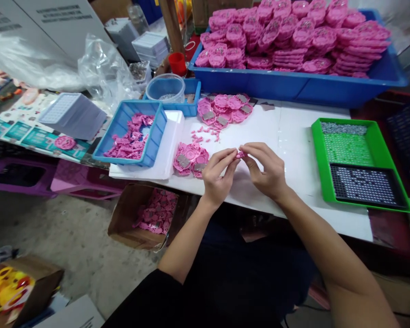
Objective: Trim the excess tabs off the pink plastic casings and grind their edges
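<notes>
My left hand and my right hand meet over the white table, fingers pinched together on a small pink plastic piece held between them. Just left of my left hand lies a cluster of pink round parts with grey metal squares. More such pink parts sit farther back, with small pink bits scattered between the two groups.
A small blue bin of pink scraps stands left. A large blue crate piled with pink parts fills the back. A green tray with small metal pieces is at right. A cardboard box of pink parts sits on the floor.
</notes>
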Available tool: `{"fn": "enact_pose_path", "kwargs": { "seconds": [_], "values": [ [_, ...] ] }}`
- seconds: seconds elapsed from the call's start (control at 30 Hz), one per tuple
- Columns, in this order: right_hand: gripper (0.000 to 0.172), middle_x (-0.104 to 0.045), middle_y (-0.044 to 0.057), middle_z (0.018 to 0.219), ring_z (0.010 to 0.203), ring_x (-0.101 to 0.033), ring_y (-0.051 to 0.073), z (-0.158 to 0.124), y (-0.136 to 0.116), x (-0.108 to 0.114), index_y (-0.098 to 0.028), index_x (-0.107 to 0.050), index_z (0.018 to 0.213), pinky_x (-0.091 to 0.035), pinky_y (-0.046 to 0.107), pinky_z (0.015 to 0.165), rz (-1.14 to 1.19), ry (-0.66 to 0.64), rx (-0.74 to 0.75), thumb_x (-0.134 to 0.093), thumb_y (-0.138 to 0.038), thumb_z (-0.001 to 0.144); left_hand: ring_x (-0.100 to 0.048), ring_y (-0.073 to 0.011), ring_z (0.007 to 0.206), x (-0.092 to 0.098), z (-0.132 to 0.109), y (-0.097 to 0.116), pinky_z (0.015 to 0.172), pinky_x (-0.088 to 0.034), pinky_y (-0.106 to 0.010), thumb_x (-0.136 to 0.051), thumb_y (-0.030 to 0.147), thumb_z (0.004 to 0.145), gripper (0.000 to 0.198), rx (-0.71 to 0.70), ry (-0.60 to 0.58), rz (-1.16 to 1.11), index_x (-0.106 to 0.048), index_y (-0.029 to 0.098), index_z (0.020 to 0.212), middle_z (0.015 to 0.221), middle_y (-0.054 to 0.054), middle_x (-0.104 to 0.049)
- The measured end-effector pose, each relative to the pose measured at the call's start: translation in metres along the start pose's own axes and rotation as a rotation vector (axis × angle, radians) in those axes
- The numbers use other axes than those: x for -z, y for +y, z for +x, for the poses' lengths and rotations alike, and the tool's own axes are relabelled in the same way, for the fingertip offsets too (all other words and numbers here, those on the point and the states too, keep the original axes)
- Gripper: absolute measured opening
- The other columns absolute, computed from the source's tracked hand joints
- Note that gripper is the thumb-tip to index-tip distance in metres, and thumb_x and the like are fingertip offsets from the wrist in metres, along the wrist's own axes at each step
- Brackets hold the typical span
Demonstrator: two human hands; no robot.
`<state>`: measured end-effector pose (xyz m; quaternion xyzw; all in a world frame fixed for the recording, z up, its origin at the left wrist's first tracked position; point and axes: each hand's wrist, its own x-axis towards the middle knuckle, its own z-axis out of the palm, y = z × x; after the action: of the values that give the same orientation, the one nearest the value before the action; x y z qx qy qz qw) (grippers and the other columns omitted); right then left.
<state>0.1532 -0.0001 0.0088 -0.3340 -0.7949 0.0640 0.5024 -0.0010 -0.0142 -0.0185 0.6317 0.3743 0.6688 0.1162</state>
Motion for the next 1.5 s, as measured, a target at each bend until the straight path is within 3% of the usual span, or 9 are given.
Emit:
{"fn": "enact_pose_path", "kwargs": {
  "seconds": [0.33, 0.57, 0.67, 0.77, 0.9, 1.23, 1.4, 1.5],
  "values": [
    [0.017, -0.072, 0.009, 0.114, 0.108, -0.069, 0.022, 0.006, -0.007, 0.009, -0.023, -0.064, 0.116, -0.058, 0.04, 0.096, 0.136, -0.207, -0.21, -0.054, -0.023, 0.103, -0.074, -0.0189, 0.105, 0.005, -0.001, 0.004, 0.096, -0.062, -0.04, -0.065, 0.025, 0.1, 0.018, 0.049, -0.074, 0.049, -0.075, 0.025, 0.116, 0.109, -0.005, -0.078],
    [0.014, -0.069, 0.009, 0.1, 0.094, -0.067, 0.02, 0.003, -0.009, 0.001, -0.021, -0.061, 0.106, -0.057, 0.036, 0.083, 0.083, -0.151, -0.17, -0.047, -0.016, 0.103, -0.075, -0.0189, 0.1, 0.006, -0.002, 0.002, 0.095, -0.061, -0.04, -0.066, 0.025, 0.099, 0.014, 0.035, -0.071, 0.033, -0.076, 0.024, 0.11, 0.101, -0.004, -0.078],
    [0.014, -0.07, 0.008, 0.1, 0.095, -0.068, 0.019, 0.002, -0.009, 0.001, -0.02, -0.062, 0.107, -0.058, 0.036, 0.085, 0.095, -0.144, -0.158, -0.05, -0.018, 0.103, -0.075, -0.0177, 0.097, 0.007, -0.002, 0.0, 0.09, -0.063, -0.038, -0.069, 0.023, 0.098, 0.014, 0.027, -0.055, 0.032, -0.077, 0.024, 0.109, 0.101, -0.003, -0.078],
    [0.018, -0.073, 0.009, 0.112, 0.102, -0.071, 0.02, 0.003, -0.009, 0.007, -0.02, -0.066, 0.117, -0.06, 0.037, 0.092, 0.211, -0.181, -0.262, -0.057, -0.023, 0.102, -0.075, -0.0171, 0.096, 0.007, -0.002, -0.001, 0.087, -0.064, -0.036, -0.071, 0.023, 0.096, 0.015, 0.045, -0.026, 0.003, -0.078, 0.025, 0.11, 0.101, -0.003, -0.078],
    [0.028, -0.075, 0.008, 0.123, 0.109, -0.073, 0.021, 0.01, -0.01, 0.019, -0.02, -0.071, 0.125, -0.061, 0.035, 0.096, 0.353, -0.216, -0.401, -0.061, -0.027, 0.101, -0.075, -0.0169, 0.101, 0.008, -0.004, -0.002, 0.091, -0.064, -0.037, -0.073, 0.024, 0.095, 0.016, 0.139, 0.002, -0.118, -0.078, 0.027, 0.11, 0.105, -0.002, -0.077],
    [0.022, -0.08, 0.005, 0.105, 0.09, -0.076, 0.02, 0.014, -0.001, 0.027, -0.021, -0.079, 0.112, -0.061, 0.032, 0.083, 0.194, -0.295, -0.317, -0.064, -0.03, 0.098, -0.073, -0.0174, 0.105, 0.011, -0.004, -0.001, 0.097, -0.061, -0.038, -0.071, 0.038, 0.097, 0.018, 0.345, -0.036, -0.228, -0.079, 0.026, 0.106, 0.107, -0.004, -0.076],
    [0.019, -0.08, 0.005, 0.099, 0.084, -0.074, 0.018, 0.013, 0.0, 0.023, -0.019, -0.079, 0.104, -0.059, 0.03, 0.078, 0.158, -0.23, -0.374, -0.062, -0.026, 0.097, -0.072, -0.0185, 0.106, 0.005, -0.01, -0.004, 0.092, -0.062, -0.034, -0.076, 0.038, 0.093, 0.031, 0.385, -0.114, -0.272, -0.073, 0.023, 0.119, 0.112, -0.007, -0.073],
    [0.017, -0.08, 0.005, 0.097, 0.083, -0.074, 0.018, 0.012, -0.002, 0.022, -0.018, -0.078, 0.102, -0.058, 0.031, 0.077, 0.172, -0.204, -0.41, -0.062, -0.024, 0.096, -0.071, -0.0182, 0.102, 0.001, -0.01, -0.001, 0.089, -0.061, -0.034, -0.072, 0.035, 0.096, 0.032, 0.314, -0.117, -0.153, -0.069, 0.021, 0.125, 0.111, -0.008, -0.072]
  ]
}}
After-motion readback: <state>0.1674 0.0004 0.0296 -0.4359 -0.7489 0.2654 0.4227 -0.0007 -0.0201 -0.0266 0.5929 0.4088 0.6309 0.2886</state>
